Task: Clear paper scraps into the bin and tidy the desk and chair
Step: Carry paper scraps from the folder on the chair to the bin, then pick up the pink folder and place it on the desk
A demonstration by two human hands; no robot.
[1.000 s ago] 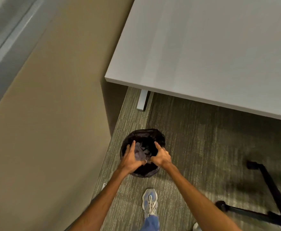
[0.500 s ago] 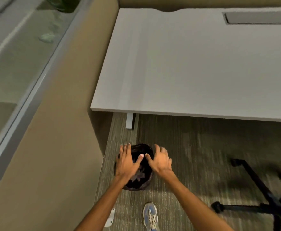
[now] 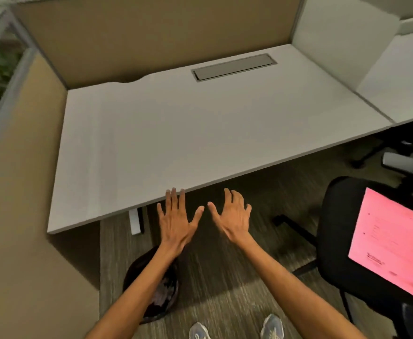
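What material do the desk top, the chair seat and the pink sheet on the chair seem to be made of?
Desk top: probably laminate board, matte pale grey, smooth with a thin straight edge. Chair seat: likely black woven fabric over padding, dull and rounded. Pink sheet: paper, thin and flat, with faint printed marks.

One head-worn wide-angle view — looking forward and steeply down

It looks from standing height over the near edge of the desk (image 3: 176,133), facing the cubicle wall (image 3: 151,33) behind it; both outstretched hands (image 3: 176,223) sit close at lower centre — floor (image 3: 225,265) and shoes (image 3: 199,331) along the bottom, a chair (image 3: 335,241) at right.
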